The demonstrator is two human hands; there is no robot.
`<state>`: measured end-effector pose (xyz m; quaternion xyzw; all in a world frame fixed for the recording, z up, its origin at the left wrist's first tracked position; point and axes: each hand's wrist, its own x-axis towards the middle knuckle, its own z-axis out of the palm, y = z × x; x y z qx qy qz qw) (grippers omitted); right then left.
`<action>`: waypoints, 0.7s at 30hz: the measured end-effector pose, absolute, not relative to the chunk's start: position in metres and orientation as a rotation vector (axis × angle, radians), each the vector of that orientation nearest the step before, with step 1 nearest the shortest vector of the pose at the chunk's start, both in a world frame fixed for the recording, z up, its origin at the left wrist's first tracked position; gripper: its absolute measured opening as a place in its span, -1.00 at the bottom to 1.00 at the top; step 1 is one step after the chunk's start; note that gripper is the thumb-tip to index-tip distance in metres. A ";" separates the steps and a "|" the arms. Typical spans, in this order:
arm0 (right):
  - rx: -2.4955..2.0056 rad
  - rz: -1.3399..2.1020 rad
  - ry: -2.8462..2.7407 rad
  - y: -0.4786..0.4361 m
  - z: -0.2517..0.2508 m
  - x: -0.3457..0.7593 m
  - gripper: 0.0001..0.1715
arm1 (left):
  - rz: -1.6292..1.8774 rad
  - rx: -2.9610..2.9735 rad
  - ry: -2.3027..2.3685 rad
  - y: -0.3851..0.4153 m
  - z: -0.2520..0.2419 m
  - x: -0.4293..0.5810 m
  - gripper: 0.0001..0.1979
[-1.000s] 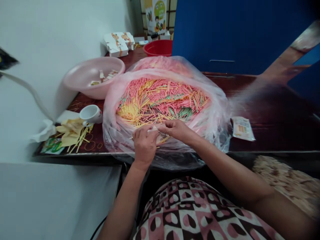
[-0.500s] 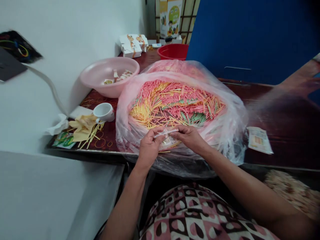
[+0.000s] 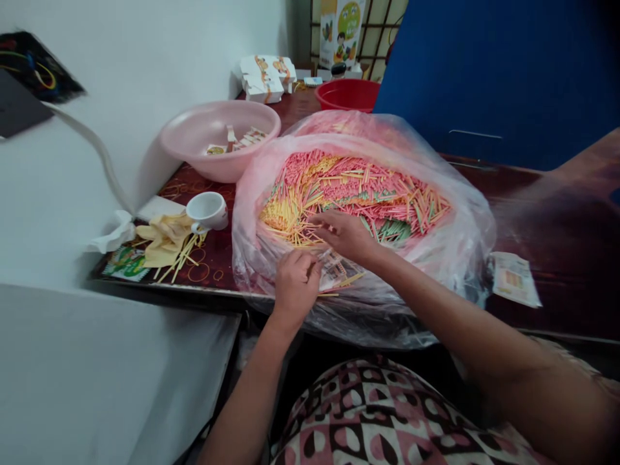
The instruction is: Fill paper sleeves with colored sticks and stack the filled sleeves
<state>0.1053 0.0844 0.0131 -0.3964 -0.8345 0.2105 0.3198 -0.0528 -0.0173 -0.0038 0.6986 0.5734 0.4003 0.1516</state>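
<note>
On the dark patterned tabletop (image 3: 208, 271), right at the sticks now: the right hand (image 3: 345, 236) is open, low over the thin pink and yellow sticks (image 3: 353, 187), a light touch suiting them. The left hand (image 3: 295, 287) is curled, any grip hidden, a printed packet (image 3: 336, 271) just beside it, all inside a clear plastic bag (image 3: 465, 258).

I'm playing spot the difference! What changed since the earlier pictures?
The right hand moved forward over the pink-and-yellow sticks, and the left hand dropped lower. They let go of the small clear plastic packet, now lying below them. The pink plastic basin and white cup stayed put.
</note>
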 end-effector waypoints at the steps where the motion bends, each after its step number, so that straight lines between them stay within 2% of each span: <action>1: -1.008 0.489 -2.278 0.093 0.012 0.099 -0.68 | 1.116 2.036 1.652 -0.017 -0.008 -0.052 -0.90; 3: -0.938 0.374 -2.489 0.107 0.011 0.087 -0.53 | 1.083 2.076 1.656 -0.018 -0.015 -0.050 -0.87; 5: -0.908 0.261 -2.664 0.114 0.011 0.079 -0.49 | 1.077 2.101 1.638 -0.018 -0.019 -0.049 -0.85; 13: -0.915 -0.134 -2.917 0.124 0.016 0.071 -0.68 | 1.084 2.134 1.624 -0.018 -0.019 -0.050 -0.87; 21: -1.036 -0.138 -3.016 0.132 0.028 0.089 -0.79 | 1.140 2.159 1.571 -0.019 -0.019 -0.050 -0.82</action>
